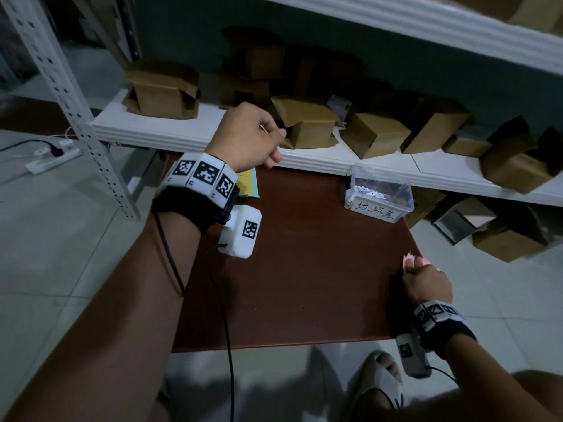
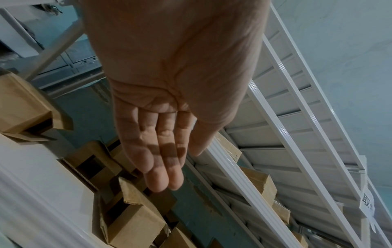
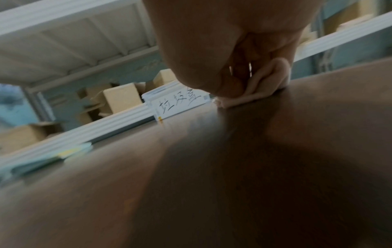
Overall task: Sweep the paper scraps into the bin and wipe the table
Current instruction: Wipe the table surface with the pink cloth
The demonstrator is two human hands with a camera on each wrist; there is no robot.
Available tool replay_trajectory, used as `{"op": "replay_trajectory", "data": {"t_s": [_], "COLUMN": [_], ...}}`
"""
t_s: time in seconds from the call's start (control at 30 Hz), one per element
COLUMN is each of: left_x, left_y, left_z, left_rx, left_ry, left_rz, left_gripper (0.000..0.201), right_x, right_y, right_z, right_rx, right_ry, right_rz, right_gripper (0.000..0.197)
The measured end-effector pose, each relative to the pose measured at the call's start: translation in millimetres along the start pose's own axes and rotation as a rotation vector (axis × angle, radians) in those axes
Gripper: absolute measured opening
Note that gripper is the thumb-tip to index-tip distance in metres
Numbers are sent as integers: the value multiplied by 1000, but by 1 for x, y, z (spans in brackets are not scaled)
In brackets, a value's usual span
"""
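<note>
The dark brown table is bare of scraps where it shows. At its far right stands a clear plastic bin with a handwritten label, and white paper scraps lie inside it. My right hand grips a bunched pink cloth and presses it on the table's right edge. The right wrist view shows the cloth pinched under the fingers, with the bin beyond it. My left hand hovers above the table's far left corner and holds nothing. Its fingers are relaxed.
A green and yellow paper pad lies at the table's far left, partly under my left wrist. A white shelf board with several cardboard boxes overhangs the far edge. A perforated upright stands left. My slippered foot is below the near edge.
</note>
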State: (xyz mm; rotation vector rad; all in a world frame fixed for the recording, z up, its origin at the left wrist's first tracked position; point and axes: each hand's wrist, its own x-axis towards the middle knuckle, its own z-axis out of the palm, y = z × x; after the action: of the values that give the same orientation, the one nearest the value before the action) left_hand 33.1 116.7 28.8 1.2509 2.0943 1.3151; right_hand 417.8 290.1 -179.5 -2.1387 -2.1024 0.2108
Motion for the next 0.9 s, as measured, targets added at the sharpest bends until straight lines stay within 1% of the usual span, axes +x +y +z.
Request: {"op": "replay_trajectory", "data": {"t_s": [0.2, 0.27, 0.33, 0.43, 0.5, 0.6, 0.67, 0.77, 0.83, 0.9], "left_x": [0, 1, 1, 0, -1, -1, -1, -1, -2, -2], "left_y": [-3, -4, -4, -3, -3, -3, -3, -2, -2, -1], "left_z": [1, 0, -1, -1, -1, -1, -2, -2, -1, -1], "left_rx": [29, 33, 33, 38, 36, 43, 38, 32, 38, 37], "left_ry": [-15, -10, -7, -8, -10, -12, -13, -12, -10, -12], "left_rz": [-10, -13, -16, -12, -8, -6, -5, -1, 1, 0], "left_gripper": [23, 24, 23, 23, 23, 23, 24, 24, 23, 23], "right_x": [-8, -13, -18, -27, -31, -36, -40, -50, -62, -75], "right_y": [5, 3, 0, -2, -2, -4, -6, -15, -25, -38], "right_z": [1, -1, -1, -2, -1, -1, -2, -2, 0, 2], "right_rx": [11, -12, -43, -129, -168, -181, -189, -162, -133, -130], "right_ry": [52, 60, 69, 24, -13, -13, -31, -44, -44, -67], "right_rz": [54, 56, 55, 36, 29, 24, 7, -14, -29, -76], "right_gripper": [34, 35, 32, 22, 22, 21, 23, 30, 35, 40]}}
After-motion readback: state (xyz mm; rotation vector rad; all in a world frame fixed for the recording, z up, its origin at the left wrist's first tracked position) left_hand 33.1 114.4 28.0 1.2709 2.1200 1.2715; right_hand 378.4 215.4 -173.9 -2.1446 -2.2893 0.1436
